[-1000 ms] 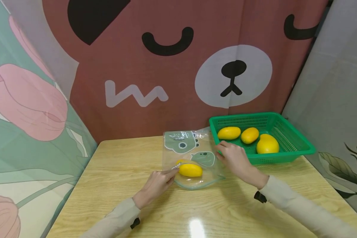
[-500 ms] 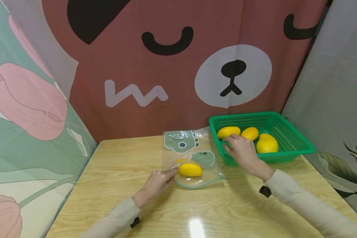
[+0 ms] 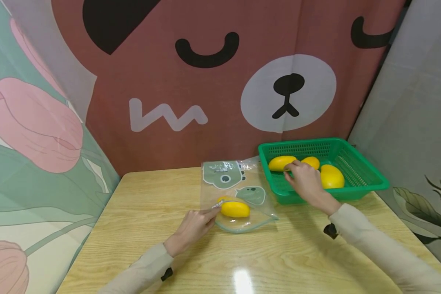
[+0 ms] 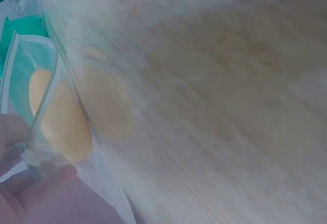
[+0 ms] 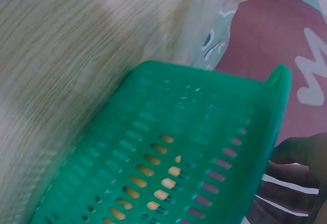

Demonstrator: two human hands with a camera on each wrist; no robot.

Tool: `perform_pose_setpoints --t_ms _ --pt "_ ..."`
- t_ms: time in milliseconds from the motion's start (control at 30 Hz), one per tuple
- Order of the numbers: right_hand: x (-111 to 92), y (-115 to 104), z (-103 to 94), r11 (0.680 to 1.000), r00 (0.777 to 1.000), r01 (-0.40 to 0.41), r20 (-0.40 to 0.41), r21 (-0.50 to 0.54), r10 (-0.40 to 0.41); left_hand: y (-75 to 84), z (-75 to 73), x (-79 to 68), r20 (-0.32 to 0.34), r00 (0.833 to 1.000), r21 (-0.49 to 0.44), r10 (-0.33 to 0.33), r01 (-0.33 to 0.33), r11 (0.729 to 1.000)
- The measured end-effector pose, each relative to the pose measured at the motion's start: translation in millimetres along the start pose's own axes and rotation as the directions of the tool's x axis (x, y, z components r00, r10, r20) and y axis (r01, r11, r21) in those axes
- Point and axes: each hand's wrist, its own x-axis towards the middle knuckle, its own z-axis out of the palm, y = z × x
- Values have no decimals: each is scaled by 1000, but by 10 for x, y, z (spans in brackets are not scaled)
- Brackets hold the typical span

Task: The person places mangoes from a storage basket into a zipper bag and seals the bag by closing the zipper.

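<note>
My left hand (image 3: 192, 229) pinches the near left edge of a clear zip bag (image 3: 213, 179) printed with green dinosaurs; its mouth gapes toward me. Inside lies a yellow mango (image 3: 236, 209), with a bit of more yellow behind it. The left wrist view shows thumb and finger on the bag's edge, beside the mango (image 4: 69, 124). My right hand (image 3: 306, 179) is over the green basket (image 3: 367, 181), fingers bent downward beside a mango (image 3: 281, 163) at the left. Another mango (image 3: 311, 161) is partly hidden by that hand; a rounder one (image 3: 332, 177) sits right of it.
The basket's slotted wall (image 5: 179, 101) rises between the right wrist camera and the fruit. The bag lies on the wooden table (image 3: 158, 196), its far right corner against the basket. Behind the table hangs a brown bear-print cloth (image 3: 220, 90).
My right hand has moved right from beside the bag, over the basket's rim, and in toward the mangoes. My left hand has stayed on the bag's edge.
</note>
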Motion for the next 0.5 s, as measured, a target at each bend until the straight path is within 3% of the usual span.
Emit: perform_pose_setpoints --t_ms 500 --pt "-2 363 57 992 980 -124 153 -28 127 -14 15 -6 -19 1000 8 21 -21 1000"
